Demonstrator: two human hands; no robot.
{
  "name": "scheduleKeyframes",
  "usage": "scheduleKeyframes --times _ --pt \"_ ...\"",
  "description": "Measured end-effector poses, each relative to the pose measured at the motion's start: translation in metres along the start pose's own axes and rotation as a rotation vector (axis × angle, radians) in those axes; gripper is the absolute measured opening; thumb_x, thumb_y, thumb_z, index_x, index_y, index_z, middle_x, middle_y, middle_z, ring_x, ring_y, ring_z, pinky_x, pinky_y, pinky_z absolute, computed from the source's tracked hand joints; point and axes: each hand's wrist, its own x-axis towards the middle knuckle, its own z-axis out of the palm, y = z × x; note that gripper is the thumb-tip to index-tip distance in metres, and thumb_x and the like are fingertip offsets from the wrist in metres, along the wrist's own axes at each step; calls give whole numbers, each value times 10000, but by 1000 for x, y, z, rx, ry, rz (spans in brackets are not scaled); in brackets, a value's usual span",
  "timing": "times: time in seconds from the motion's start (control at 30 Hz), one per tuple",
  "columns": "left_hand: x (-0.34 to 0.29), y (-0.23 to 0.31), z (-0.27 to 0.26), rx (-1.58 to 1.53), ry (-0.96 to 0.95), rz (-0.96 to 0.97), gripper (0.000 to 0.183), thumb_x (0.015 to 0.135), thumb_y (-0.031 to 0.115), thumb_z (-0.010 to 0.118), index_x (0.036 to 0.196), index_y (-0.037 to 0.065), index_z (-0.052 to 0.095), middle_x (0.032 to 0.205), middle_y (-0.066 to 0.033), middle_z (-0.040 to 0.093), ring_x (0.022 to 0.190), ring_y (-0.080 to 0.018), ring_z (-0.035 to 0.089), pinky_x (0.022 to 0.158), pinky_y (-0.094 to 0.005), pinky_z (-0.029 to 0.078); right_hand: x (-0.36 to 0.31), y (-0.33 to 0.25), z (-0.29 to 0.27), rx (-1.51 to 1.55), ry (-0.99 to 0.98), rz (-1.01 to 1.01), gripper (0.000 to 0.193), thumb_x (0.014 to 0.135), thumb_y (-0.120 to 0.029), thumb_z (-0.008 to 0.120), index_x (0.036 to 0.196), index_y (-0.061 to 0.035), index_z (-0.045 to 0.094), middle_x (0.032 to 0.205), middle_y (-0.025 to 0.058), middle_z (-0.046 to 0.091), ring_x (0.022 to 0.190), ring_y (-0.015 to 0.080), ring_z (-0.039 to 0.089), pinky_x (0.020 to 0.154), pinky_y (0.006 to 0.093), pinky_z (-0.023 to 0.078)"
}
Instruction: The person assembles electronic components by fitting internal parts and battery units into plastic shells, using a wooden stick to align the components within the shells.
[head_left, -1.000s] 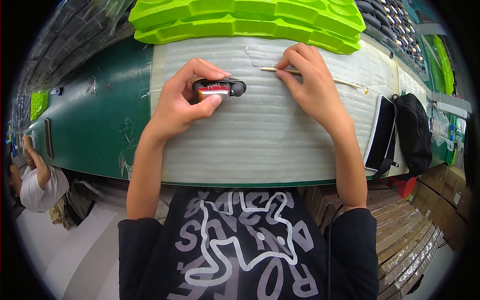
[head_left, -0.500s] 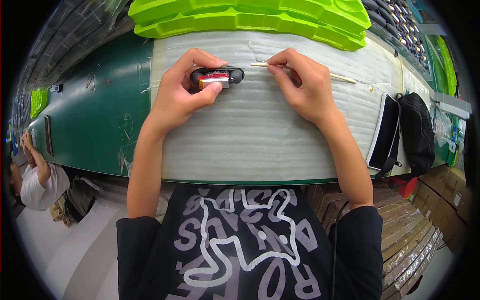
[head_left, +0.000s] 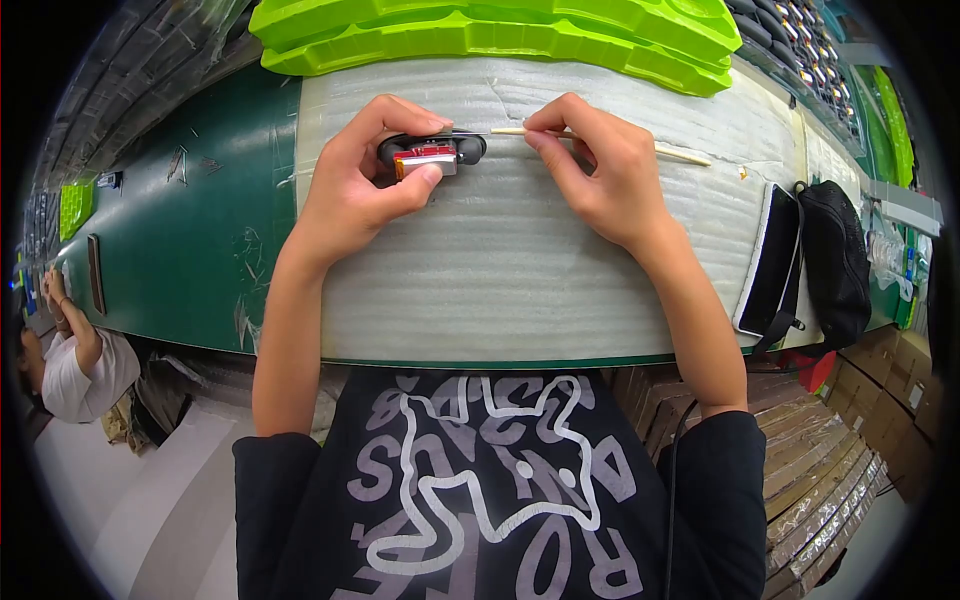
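Note:
In my left hand (head_left: 365, 185), pinched between thumb and fingers, is a small black electronic device (head_left: 470, 148) with rounded ends. A silver battery-like block with a red part shows on its near side, by my thumb. My right hand (head_left: 598, 170) grips a thin pale wooden stick (head_left: 682, 155) that runs out past both sides of the fingers. The stick's left tip lies right at the device's right end; whether it touches cannot be made out. Both hands are above a white foam sheet (head_left: 480, 270) on the green table.
Bright green moulded trays (head_left: 500, 45) are stacked along the far edge. A black pouch (head_left: 836, 255) lies at the right beside a dark flat pad (head_left: 770, 262). Wire scraps (head_left: 178, 163) are scattered on the green tabletop (head_left: 200, 260). A co-worker (head_left: 85, 365) is at the far left.
My right hand has moved slightly left, bringing the stick's tip from a gap away to the device's right end. My left hand has hardly moved.

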Motion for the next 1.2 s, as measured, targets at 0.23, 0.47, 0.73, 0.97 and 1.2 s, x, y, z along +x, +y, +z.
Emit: scheduleKeyframes --times 0.23,0.47,0.73,0.97,1.2 --pt "1 0 -1 5 -14 2 283 739 -15 624 1001 29 529 1061 -82 568 910 -121 555 767 -240 463 2 -4 0 -21 -12 34 61 773 -72 617 782 -80 558 679 37 614 588 208 593 508 304 431" --pt "-2 -3 -1 -48 -52 33 312 729 -30 663 1014 18 545 1111 -97 561 937 -134 564 768 -242 482 -1 -6 0 61 22 126 61 759 -60 618 762 -85 562 639 34 606 542 215 581 480 299 418" --pt "-7 -2 6 69 -100 108 291 673 -15 729 938 22 615 1124 -88 582 924 -127 584 706 -227 510 -7 -12 2 9 -52 2 72 734 36 615 758 -28 593 636 58 603 490 147 531 440 241 390" --pt "-6 -2 4 155 -127 166 290 656 -27 737 922 14 628 1106 -80 601 883 -110 602 661 -204 512 -9 -14 9 27 30 -28 105 706 -21 611 696 -89 532 560 34 548 473 208 538 399 314 356" --pt "-5 -4 4 193 -121 196 309 656 -11 744 941 20 632 1099 -73 600 871 -108 600 658 -206 509 -7 -15 10 32 36 -16 104 710 -18 605 693 -87 530 558 38 543 472 206 539 400 313 356"
